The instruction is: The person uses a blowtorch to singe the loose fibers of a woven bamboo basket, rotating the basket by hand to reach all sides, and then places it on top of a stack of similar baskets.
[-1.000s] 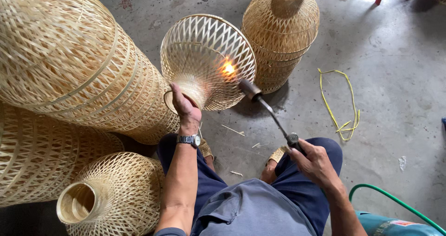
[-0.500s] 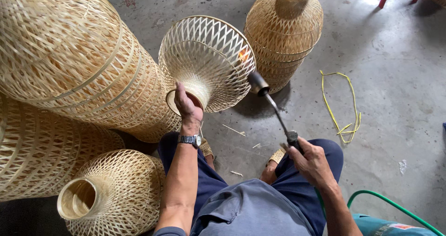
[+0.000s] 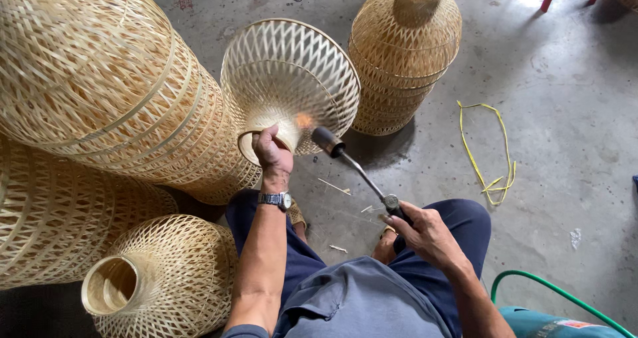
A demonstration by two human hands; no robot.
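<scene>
One woven lampshade (image 3: 289, 79) (neck gripped) above left hand (image 3: 272, 155).

A funnel-shaped woven shade (image 3: 290, 82) is held by its narrow neck in the left hand (image 3: 272, 153), with a torch (image 3: 355, 168) gripped in the right hand (image 3: 425, 233) just to its right, the nozzle set beside the neck. Large woven baskets (image 3: 100, 92) are stacked to the left, a smaller one (image 3: 163, 275) lies below them, and another stack (image 3: 405, 52) stands behind on the floor (image 3: 565, 152). A loose strip (image 3: 485, 152) lies to the right, and a hose (image 3: 551, 291) is seen at the lower right.
</scene>
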